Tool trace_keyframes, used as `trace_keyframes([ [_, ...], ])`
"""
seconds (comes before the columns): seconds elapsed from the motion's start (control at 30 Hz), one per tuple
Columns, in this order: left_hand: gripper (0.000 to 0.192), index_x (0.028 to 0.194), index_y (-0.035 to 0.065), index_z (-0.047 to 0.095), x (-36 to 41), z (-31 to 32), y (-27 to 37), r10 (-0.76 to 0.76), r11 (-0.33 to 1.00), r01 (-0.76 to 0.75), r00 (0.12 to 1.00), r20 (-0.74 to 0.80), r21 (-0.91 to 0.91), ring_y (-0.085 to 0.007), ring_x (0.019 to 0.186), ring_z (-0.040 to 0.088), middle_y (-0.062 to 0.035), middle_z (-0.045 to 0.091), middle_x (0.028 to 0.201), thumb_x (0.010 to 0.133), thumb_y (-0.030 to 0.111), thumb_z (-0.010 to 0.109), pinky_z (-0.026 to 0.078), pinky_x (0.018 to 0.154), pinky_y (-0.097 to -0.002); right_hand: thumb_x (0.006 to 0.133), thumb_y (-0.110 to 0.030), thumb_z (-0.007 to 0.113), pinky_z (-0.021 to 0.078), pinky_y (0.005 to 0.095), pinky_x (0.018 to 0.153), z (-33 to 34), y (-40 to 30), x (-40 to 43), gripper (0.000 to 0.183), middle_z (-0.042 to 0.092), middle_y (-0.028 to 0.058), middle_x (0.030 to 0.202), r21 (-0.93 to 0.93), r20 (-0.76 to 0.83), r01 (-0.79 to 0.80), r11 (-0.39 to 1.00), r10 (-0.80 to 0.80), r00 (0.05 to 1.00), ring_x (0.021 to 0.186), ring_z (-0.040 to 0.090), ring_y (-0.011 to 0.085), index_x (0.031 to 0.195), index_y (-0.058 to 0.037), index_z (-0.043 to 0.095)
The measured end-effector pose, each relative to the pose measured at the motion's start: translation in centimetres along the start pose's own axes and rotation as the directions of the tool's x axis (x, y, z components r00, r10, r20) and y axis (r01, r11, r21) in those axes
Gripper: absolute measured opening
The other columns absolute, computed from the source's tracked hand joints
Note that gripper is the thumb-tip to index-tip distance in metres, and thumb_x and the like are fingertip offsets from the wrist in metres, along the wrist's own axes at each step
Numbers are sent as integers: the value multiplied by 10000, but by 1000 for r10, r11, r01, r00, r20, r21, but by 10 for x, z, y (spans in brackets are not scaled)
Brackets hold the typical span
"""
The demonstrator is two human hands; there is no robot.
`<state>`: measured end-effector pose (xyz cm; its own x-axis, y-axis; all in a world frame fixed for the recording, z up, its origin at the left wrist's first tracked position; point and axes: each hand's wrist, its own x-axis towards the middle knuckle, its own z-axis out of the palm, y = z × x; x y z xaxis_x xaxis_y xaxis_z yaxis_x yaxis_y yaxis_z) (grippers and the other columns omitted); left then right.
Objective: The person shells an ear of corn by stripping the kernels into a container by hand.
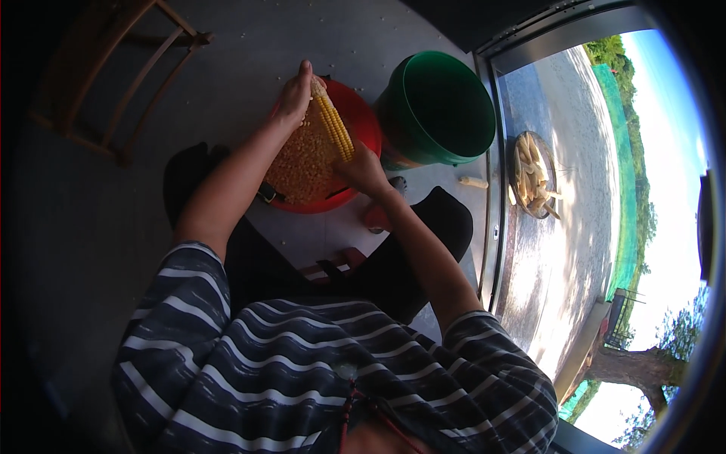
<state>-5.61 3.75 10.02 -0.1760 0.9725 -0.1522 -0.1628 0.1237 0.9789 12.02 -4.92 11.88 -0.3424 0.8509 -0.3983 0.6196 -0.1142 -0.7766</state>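
Between my hands is a partly shelled ear of corn [336,126], yellow kernels along its length and a bare patch near its upper end. My left hand [296,97] is at that upper end, thumb raised. At the lower end, my right hand [363,168] grips the ear. Beneath them sits a red basin [363,108], holding a heap of loose corn kernels [300,170]. Right of the basin stands a green plastic bucket [434,108], its dark inside too dim to make out.
A corn cob [473,182] lies on the floor by the door track [492,227]. Outside, a round basket [553,164] holds several cobs. A wooden chair [136,85] stands at the upper left. Scattered kernels dot the floor. A red stool part shows between my legs.
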Motion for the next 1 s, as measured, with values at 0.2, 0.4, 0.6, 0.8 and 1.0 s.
trace_keyframes([
  [0.2, 400, 586, 92, 396, -2, 4, -8, -433, 783, 321, 896, -97, -533, -203, 474, 476, -52, 429, 511, 807, 407, 501, 428, 501, -339, 686, -228, 546, 450, 409, 704, 30, 1, 2, 356, 553, 210, 893, -511, -235, 11, 860, -152, 960, 822, 552, 362, 928, -20, 389],
  [0.4, 450, 495, 59, 397, -7, 14, 9, 18, 999, -22, 989, -149, -31, -163, 366, 433, -41, 411, 432, 816, 353, 512, 378, 407, -288, 643, -147, 586, 465, 393, 600, 31, -2, -3, 368, 559, 204, 795, -219, -189, 149, 964, -192, 963, 711, 582, 328, 908, 23, 395],
  [0.6, 473, 482, 64, 423, 7, 2, 8, 212, 957, -208, 977, 0, 200, -147, 390, 474, -36, 438, 425, 793, 401, 537, 383, 426, -265, 637, -123, 622, 460, 328, 615, 3, -28, -15, 451, 567, 129, 814, 355, 129, -16, 935, -32, 991, 690, 567, 190, 1010, 40, 428],
  [0.8, 410, 586, 84, 441, -3, 18, 11, -224, 939, 221, 974, 22, -264, -177, 466, 518, -59, 473, 499, 794, 429, 519, 442, 476, -301, 633, -137, 627, 464, 367, 628, 11, -12, -7, 444, 563, 162, 819, -1, -122, 87, 996, -86, 989, 738, 577, 269, 978, 19, 394],
  [1.0, 328, 611, 90, 431, -21, 32, 6, -334, 898, 290, 939, -83, -330, -173, 417, 454, -53, 439, 486, 791, 342, 537, 407, 437, -305, 603, -190, 654, 454, 412, 665, 32, 2, 4, 494, 545, 265, 845, -266, -224, -11, 964, -51, 973, 802, 549, 383, 923, 5, 333],
])
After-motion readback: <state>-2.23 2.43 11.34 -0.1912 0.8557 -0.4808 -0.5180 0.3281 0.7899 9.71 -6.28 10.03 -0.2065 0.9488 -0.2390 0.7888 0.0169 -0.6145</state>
